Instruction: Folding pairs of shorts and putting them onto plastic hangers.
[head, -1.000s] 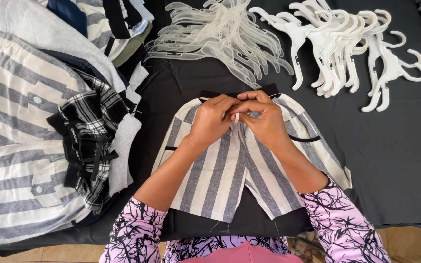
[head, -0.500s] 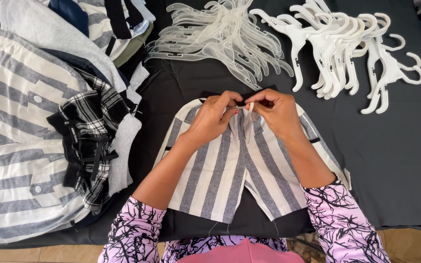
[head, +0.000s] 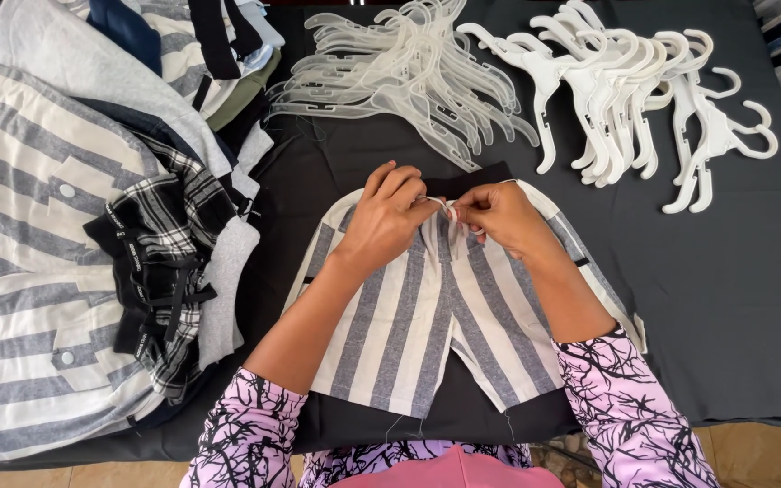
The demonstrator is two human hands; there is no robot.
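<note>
Striped shorts (head: 449,316) flat at centre frame on dark table (head: 698,298). Left hand (head: 389,221) and right hand (head: 499,215) both pinching white drawstring (head: 449,212) at the waistband. Probably light, soft, limp cloth; best gripped along the waistband. Hangers (head: 625,81) upper right.

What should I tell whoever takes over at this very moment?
Left hand and right hand: both pinch the drawstring at the waist of the striped shorts.
Shorts lie flat on the black table, waist away from the person.
Garment pile on the left; clear hangers and white hangers at the far edge.
Done: shorts spread out.
Left: no finished knot shows; shorts not on a hanger.
</note>
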